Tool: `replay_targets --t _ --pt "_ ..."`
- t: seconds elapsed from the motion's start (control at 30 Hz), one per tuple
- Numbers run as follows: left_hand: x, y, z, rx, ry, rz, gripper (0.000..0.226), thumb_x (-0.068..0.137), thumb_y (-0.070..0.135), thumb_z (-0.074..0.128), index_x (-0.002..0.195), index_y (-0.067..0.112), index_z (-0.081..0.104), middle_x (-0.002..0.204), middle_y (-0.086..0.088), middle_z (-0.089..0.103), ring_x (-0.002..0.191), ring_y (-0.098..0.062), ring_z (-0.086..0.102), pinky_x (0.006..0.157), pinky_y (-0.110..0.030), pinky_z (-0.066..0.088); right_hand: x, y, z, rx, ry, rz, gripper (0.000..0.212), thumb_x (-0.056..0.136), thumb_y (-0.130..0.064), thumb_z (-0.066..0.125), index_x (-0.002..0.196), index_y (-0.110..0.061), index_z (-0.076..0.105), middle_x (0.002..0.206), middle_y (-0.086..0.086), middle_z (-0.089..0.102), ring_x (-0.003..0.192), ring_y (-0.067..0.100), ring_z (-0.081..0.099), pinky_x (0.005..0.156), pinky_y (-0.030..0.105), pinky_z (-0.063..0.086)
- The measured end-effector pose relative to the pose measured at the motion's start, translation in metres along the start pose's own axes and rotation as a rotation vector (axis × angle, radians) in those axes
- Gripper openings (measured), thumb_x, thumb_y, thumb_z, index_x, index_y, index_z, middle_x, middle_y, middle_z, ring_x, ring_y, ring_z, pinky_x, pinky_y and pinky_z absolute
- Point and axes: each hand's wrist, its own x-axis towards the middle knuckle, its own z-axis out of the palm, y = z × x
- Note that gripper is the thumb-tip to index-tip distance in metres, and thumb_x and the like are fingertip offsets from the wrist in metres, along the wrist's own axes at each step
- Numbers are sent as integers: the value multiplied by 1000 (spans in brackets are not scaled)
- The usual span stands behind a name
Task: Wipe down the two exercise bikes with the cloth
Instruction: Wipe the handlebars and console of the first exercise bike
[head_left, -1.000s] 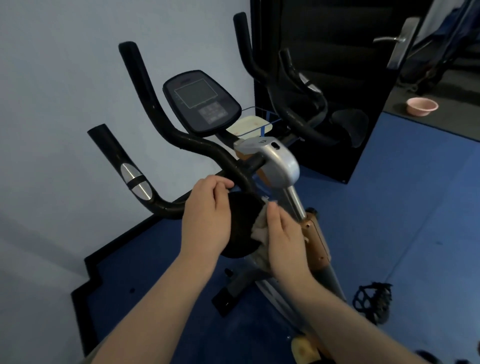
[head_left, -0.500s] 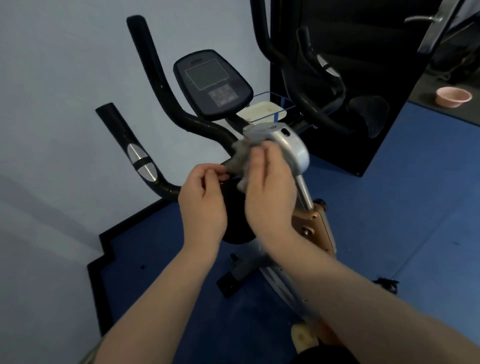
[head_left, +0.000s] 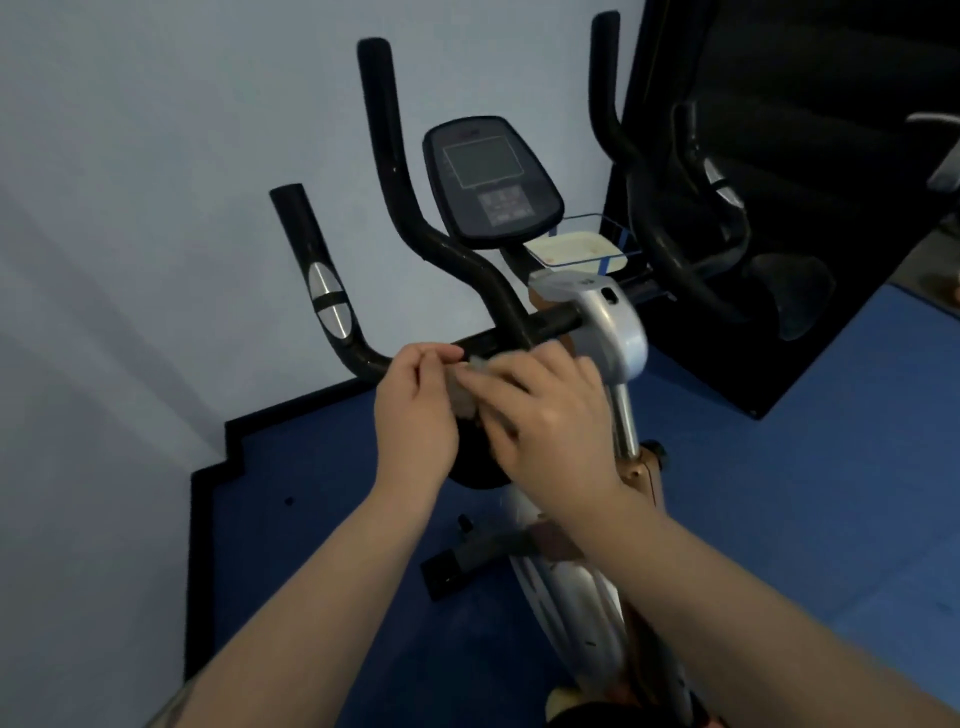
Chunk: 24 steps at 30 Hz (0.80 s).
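A person's 2 hands meet at the black handlebar (head_left: 470, 340) of an exercise bike (head_left: 605, 332) standing on blue floor mats (head_left: 779, 493) against a pale wall (head_left: 156, 182). The left hand (head_left: 415, 410) has fingers curled, thumb and fingertips pinching one edge of a grey cloth (head_left: 464, 392) just below the bar, while the right hand (head_left: 550, 415) lies over the cloth with fingers bent around it, pressing it toward the bar. The dark console (head_left: 493, 182) rises behind the handlebar, and a cream tray (head_left: 574, 249) sits to its right.
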Motion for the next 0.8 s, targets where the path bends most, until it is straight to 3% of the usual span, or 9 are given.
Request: replay_targets --t 0.07,0.23,0.33,0.4,0.47,0.53,0.63,0.73,0.8 --pt "-1 2 0 26 8 30 29 103 15 39 94 18 67 89 8 68 80 1 62 72 -13 49 8 -3 4 12 79 71 23 81 -10 69 101 -19 77 91 -1 70 78 25 60 61 34 40" --pt "-3 2 1 86 30 72 27 104 19 39 94 24 64 86 10 71 81 1 64 69 -10 47 -16 5 -8 169 -17 32 28 81 -11 63 105 -20 74 95 -3 65 85 20 56 65 36 44" --pt "-6 4 4 130 110 113 27 104 20 39 94 27 64 79 14 70 79 3 62 66 -6 42 23 22 -15 397 1 353 25 89 -19 59 111 -23 70 104 -5 64 100 15 52 84 34 45" --pt "-9 3 5 146 177 128 26 104 22 39 96 28 64 80 15 69 80 5 61 67 -5 41 40 25 -8 492 -191 423 20 94 -30 57 110 -24 68 106 -5 66 103 13 56 89 39 47" --pt "-12 2 4 158 225 128 26 103 23 39 96 28 64 81 14 68 80 5 61 66 -5 42 34 28 -3 508 -388 398 24 96 -40 51 110 -26 65 99 -5 68 96 13 61 83 39 51" --pt "-14 1 3 163 252 108 26 103 25 39 95 29 63 80 15 66 76 4 60 61 -6 42 23 37 -9 471 -452 369 27 97 -46 45 112 -30 61 92 -8 67 90 13 63 76 33 50" --pt "-20 -2 5 128 283 38 30 104 29 37 91 28 64 80 18 65 72 3 60 56 -9 43 37 45 -10 369 -602 319 34 97 -54 37 101 -28 58 88 -3 66 83 19 61 71 36 48" --pt "-25 -4 9 131 339 -49 35 103 34 34 86 24 63 76 10 63 68 3 57 54 -11 41 73 28 15 65 -684 71 35 102 -42 34 97 -20 61 92 3 65 75 22 51 62 34 36" --pt "-28 -2 6 171 344 -80 35 103 38 33 82 23 58 71 6 57 60 0 51 54 -22 39 78 21 20 44 -702 -112 30 103 -35 36 102 -19 61 95 3 64 76 23 52 61 34 37"
